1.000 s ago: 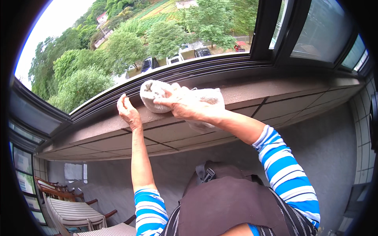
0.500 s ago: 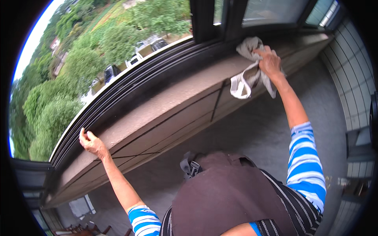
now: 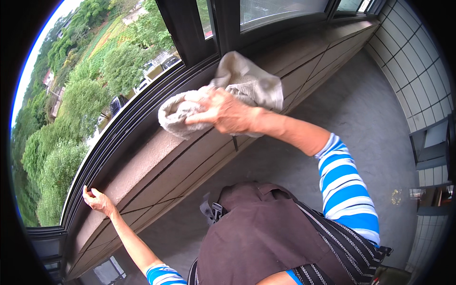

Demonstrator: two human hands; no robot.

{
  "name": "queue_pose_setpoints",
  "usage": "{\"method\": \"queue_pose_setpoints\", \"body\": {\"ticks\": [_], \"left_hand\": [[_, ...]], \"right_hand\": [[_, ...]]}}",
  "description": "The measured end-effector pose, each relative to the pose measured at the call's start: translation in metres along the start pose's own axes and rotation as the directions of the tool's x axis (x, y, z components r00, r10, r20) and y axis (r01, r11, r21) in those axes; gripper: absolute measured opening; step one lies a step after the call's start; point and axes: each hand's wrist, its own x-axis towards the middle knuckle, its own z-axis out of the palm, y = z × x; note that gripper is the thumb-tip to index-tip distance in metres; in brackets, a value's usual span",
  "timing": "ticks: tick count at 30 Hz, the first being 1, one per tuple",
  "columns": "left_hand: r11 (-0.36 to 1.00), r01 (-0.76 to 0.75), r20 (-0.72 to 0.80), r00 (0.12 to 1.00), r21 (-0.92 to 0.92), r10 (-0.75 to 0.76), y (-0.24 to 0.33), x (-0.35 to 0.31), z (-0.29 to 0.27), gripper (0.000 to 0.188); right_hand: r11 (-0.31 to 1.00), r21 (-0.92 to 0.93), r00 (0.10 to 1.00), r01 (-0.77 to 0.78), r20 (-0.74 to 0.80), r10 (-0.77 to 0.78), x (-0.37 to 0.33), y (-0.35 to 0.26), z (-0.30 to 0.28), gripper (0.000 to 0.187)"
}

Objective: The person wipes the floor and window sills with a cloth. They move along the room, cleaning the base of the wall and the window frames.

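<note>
A pale grey cloth (image 3: 251,80) is bunched under my right hand (image 3: 228,111), whose fingers grip it above the window sill (image 3: 154,151). One end of the cloth sticks out to the left, and a loose flap spreads up and to the right of the hand. My left hand (image 3: 99,202) rests at the edge of the black sliding-window track (image 3: 128,121), toward the sill's left end. Its fingers are curled with thumb and fingertips close together; whether anything lies between them is hidden.
Beyond the open window, trees (image 3: 85,107) and parked cars show below. A dark window frame (image 3: 228,28) with glass panes stands at the upper middle. The tiled wall (image 3: 403,57) rises at the right, and the grey floor (image 3: 332,99) runs beneath the sill.
My right hand has swept the cloth leftward along the sill, from its far right part to the middle. My left hand keeps its place by the track while the view has shifted.
</note>
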Motion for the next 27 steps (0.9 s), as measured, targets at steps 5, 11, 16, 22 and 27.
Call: {"method": "queue_pose_setpoints", "body": {"ticks": [5, 11, 16, 22, 27], "left_hand": [[1.0, -0.025, -0.009, 1.0, 0.009, 0.025, 0.0, -0.001, -0.001, 0.032], [1.0, 0.013, -0.038, 0.999, -0.014, -0.013, 0.0, -0.002, 0.0, 0.032], [0.999, 0.011, -0.071, 0.997, -0.042, -0.014, 0.012, -0.004, -0.002, 0.033], [0.989, 0.131, -0.044, 0.99, -0.071, -0.134, 0.032, -0.005, -0.01, 0.031], [0.954, 0.166, -0.055, 0.981, -0.25, -0.185, 0.035, -0.009, -0.012, 0.031]], "right_hand": [[0.979, -0.002, 0.955, -0.204, 0.219, 0.199, -0.006, 0.035, 0.016, 0.041], [0.894, -0.341, 0.942, -0.29, 0.064, 0.33, -0.108, 0.156, -0.05, 0.035], [0.293, -0.731, 0.415, -0.616, 0.015, 0.91, -0.171, 0.247, -0.158, 0.038], [0.763, -0.233, 0.791, -0.604, -0.051, 0.61, -0.084, 0.161, -0.147, 0.054], [0.899, 0.317, 0.953, -0.301, 0.066, 0.296, 0.053, 0.024, -0.103, 0.055]]}}
